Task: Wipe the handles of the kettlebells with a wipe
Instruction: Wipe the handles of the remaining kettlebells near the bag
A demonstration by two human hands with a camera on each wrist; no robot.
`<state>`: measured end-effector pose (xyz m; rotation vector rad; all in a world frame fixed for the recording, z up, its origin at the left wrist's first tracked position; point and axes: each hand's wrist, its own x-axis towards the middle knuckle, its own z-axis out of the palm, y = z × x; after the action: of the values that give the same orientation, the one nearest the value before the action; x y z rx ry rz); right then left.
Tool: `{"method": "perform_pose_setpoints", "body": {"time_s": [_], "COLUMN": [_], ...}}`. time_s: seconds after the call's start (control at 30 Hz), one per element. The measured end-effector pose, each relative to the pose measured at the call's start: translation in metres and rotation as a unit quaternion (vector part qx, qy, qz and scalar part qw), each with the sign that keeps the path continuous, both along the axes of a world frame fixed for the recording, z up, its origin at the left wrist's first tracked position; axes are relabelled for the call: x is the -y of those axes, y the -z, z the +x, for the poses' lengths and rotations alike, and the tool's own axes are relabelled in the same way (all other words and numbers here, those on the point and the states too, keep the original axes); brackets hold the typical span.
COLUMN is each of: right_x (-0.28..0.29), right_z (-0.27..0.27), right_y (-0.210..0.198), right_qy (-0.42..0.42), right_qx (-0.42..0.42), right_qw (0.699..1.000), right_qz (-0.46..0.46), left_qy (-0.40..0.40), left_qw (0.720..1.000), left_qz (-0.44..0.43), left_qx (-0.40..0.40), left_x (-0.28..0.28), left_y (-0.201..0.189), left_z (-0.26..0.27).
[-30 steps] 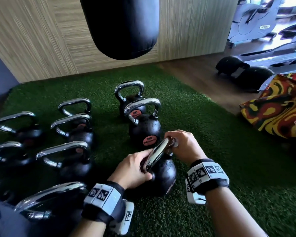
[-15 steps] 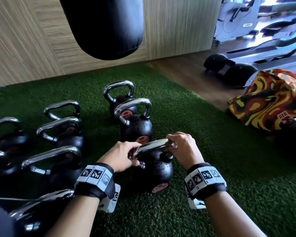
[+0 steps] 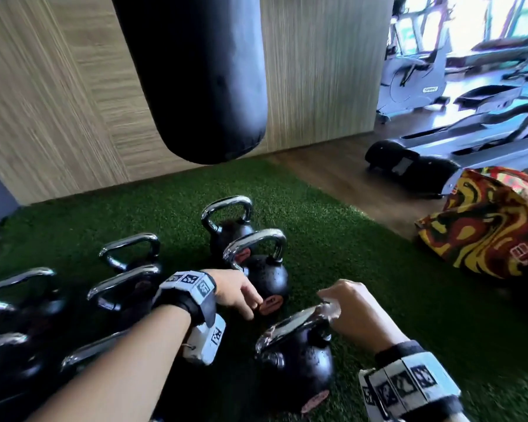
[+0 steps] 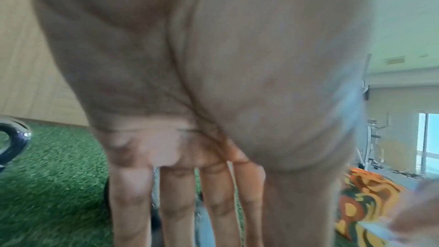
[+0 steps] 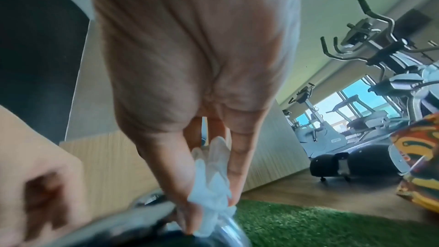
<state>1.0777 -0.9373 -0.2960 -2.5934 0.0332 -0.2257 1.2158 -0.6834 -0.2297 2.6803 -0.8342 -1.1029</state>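
Note:
The nearest black kettlebell point(image 3: 299, 367) lies tilted on the green turf point(image 3: 393, 287), its chrome handle point(image 3: 290, 325) pointing up and right. My right hand point(image 3: 333, 310) pinches a crumpled white wipe point(image 5: 211, 185) between thumb and fingers against the right end of that handle point(image 5: 228, 232). My left hand point(image 3: 250, 303) hovers off the handle with straight, hanging fingers point(image 4: 175, 209), just in front of the red label of the second kettlebell point(image 3: 265, 278). A third kettlebell point(image 3: 229, 233) stands behind it. Several more point(image 3: 125, 296) stand in rows to the left.
A black punching bag point(image 3: 195, 77) hangs over the turf before a wood-panel wall point(image 3: 58, 102). A red-and-yellow patterned bag point(image 3: 485, 226) lies at the right on the wooden floor. Treadmills point(image 3: 439, 159) and exercise bikes point(image 3: 415, 83) stand beyond.
My left hand has let go of the near kettlebell's handle and moved up and left with opened fingers. The right hand stays with the wipe at the handle's right end.

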Motion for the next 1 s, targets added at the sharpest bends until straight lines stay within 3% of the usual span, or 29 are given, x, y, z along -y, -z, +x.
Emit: {"method": "perform_pose_setpoints", "body": {"time_s": [0.13, 0.2, 0.33, 0.57, 0.67, 0.77, 1.0], "right_x": [-0.017, -0.027, -0.030, -0.004, 0.004, 0.006, 0.001], "right_z": [0.013, 0.032, 0.079, 0.136, 0.157, 0.176, 0.209], "right_y": [-0.037, -0.052, -0.076, -0.122, -0.130, -0.129, -0.099], "right_qy": [-0.018, -0.010, -0.031, -0.102, -0.118, -0.127, -0.138], "right_qx": [0.040, 0.063, 0.066, -0.003, -0.056, -0.049, 0.008], "right_qw": [0.997, 0.993, 0.993, 0.995, 0.990, 0.988, 0.990], "right_qz": [0.071, 0.101, 0.093, -0.015, -0.061, -0.070, -0.007], "left_qy": [-0.052, -0.089, -0.221, -0.396, -0.425, -0.436, -0.415], "left_qw": [0.996, 0.992, 0.972, 0.891, 0.865, 0.854, 0.871], "left_qz": [0.042, 0.034, -0.054, -0.218, -0.264, -0.284, -0.262], "left_qx": [0.063, 0.082, 0.054, 0.029, 0.024, 0.030, 0.037], "left_x": [-0.037, -0.054, -0.069, -0.046, -0.032, -0.017, 0.003], "left_y": [-0.038, -0.037, 0.018, 0.123, 0.142, 0.149, 0.151], "left_z": [0.070, 0.090, 0.112, 0.097, 0.092, 0.092, 0.106]}}
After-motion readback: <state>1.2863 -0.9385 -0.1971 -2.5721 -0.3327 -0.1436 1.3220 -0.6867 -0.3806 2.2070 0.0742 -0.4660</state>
